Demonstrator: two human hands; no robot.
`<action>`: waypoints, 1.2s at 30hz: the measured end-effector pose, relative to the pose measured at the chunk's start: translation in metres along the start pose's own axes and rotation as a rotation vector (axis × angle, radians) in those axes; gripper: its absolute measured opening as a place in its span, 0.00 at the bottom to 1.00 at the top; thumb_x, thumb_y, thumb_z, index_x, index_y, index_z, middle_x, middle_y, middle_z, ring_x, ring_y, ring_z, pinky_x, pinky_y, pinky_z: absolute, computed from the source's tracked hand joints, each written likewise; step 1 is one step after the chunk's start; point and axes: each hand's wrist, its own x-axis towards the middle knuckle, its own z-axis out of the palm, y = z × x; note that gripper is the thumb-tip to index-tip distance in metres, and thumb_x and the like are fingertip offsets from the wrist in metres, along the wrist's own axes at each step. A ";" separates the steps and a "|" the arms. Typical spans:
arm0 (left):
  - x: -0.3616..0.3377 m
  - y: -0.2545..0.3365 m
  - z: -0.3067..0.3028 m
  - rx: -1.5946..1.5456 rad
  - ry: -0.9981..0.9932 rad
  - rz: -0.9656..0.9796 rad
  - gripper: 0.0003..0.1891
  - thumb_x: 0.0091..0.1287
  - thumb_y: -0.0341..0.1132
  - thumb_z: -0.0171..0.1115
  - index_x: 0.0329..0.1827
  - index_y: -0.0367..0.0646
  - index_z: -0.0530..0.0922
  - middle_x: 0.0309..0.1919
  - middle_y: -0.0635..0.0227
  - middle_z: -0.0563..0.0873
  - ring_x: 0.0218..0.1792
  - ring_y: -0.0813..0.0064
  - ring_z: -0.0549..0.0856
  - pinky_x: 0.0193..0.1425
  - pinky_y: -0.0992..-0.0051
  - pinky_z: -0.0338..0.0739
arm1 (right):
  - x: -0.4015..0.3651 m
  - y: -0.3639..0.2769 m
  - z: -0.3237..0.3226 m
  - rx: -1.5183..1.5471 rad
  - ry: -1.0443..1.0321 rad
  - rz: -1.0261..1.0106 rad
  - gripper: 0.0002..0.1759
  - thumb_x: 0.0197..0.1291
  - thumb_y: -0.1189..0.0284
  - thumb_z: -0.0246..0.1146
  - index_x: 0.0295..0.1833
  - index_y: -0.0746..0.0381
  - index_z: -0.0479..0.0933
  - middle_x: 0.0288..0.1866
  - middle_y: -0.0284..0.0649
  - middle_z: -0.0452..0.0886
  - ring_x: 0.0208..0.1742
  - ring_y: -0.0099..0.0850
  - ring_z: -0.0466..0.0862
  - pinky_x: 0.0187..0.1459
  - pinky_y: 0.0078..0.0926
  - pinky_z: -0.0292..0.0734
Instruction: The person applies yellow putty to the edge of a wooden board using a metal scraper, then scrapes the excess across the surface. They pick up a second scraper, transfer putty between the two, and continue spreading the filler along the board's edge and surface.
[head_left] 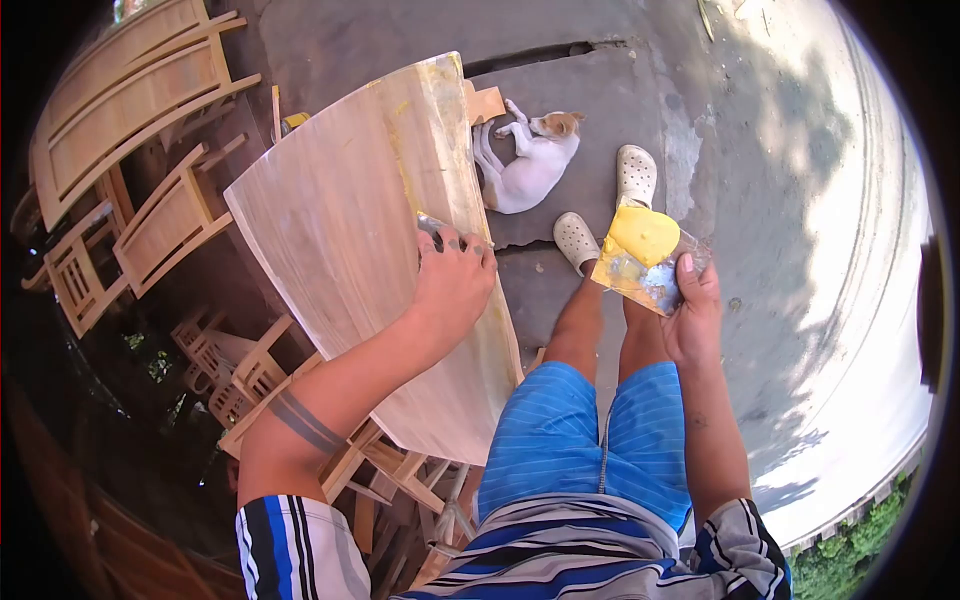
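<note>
My left hand (455, 285) is closed round a scraper (430, 224), whose metal blade rests against a large wooden panel (350, 240). Most of the scraper is hidden under my fingers. Yellow streaks of filler run along the panel near its right side. In my right hand (694, 315) is a small clear plate (652, 285), held out over the pavement with my thumb along its edge. A thick mound of yellow putty (645, 235) sits on that plate, and more is smeared across it.
A white and brown dog (530, 165) lies on the concrete just right of the panel. Wooden chair frames (175, 215) and large wooden frames (140, 100) stand at the left. My feet in beige clogs (636, 175) are beside the panel.
</note>
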 end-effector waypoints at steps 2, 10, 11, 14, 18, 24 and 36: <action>0.001 0.002 0.000 -0.041 0.043 -0.074 0.14 0.59 0.33 0.57 0.48 0.43 0.80 0.49 0.60 0.80 0.54 0.53 0.77 0.56 0.41 0.66 | -0.007 0.001 -0.003 0.001 0.028 0.003 0.19 0.71 0.68 0.49 0.62 0.65 0.62 0.58 0.43 0.73 0.59 0.32 0.75 0.59 0.33 0.73; 0.036 0.009 -0.025 0.033 -0.090 -0.190 0.13 0.58 0.34 0.59 0.45 0.43 0.82 0.49 0.61 0.80 0.53 0.53 0.78 0.54 0.44 0.68 | -0.022 0.018 -0.015 0.004 0.021 -0.053 0.16 0.70 0.68 0.51 0.59 0.63 0.66 0.53 0.38 0.77 0.54 0.27 0.77 0.56 0.31 0.73; 0.033 0.020 -0.023 0.072 -0.103 -0.178 0.13 0.57 0.33 0.60 0.45 0.43 0.82 0.48 0.62 0.80 0.52 0.53 0.79 0.53 0.45 0.69 | -0.025 0.019 -0.016 0.001 0.026 -0.053 0.16 0.70 0.68 0.51 0.59 0.63 0.66 0.53 0.39 0.77 0.54 0.27 0.77 0.56 0.31 0.73; 0.017 0.049 -0.013 0.106 -0.149 -0.175 0.14 0.57 0.33 0.61 0.46 0.44 0.82 0.48 0.63 0.80 0.51 0.54 0.79 0.52 0.46 0.70 | -0.036 0.021 -0.024 0.004 0.030 -0.051 0.16 0.69 0.69 0.52 0.59 0.64 0.66 0.54 0.40 0.76 0.54 0.28 0.78 0.56 0.31 0.74; -0.010 0.088 0.020 0.045 -0.157 -0.228 0.15 0.57 0.33 0.61 0.48 0.44 0.81 0.50 0.63 0.80 0.52 0.53 0.78 0.53 0.46 0.69 | -0.046 0.032 -0.044 0.001 0.018 -0.033 0.16 0.69 0.69 0.52 0.58 0.65 0.66 0.53 0.40 0.77 0.54 0.28 0.78 0.55 0.31 0.74; -0.055 0.128 0.032 -0.322 -0.391 -0.185 0.17 0.59 0.26 0.56 0.52 0.43 0.80 0.54 0.62 0.78 0.55 0.55 0.76 0.58 0.48 0.67 | -0.061 0.044 -0.074 -0.035 -0.023 0.046 0.15 0.69 0.70 0.51 0.58 0.65 0.67 0.52 0.40 0.77 0.53 0.28 0.78 0.55 0.30 0.74; -0.105 0.193 0.019 -1.523 0.858 -0.297 0.27 0.55 0.12 0.43 0.61 0.35 0.67 0.57 0.55 0.74 0.59 0.66 0.75 0.65 0.72 0.66 | -0.087 0.043 -0.023 0.091 -0.160 0.200 0.16 0.70 0.71 0.49 0.59 0.66 0.65 0.55 0.43 0.76 0.55 0.30 0.79 0.56 0.31 0.76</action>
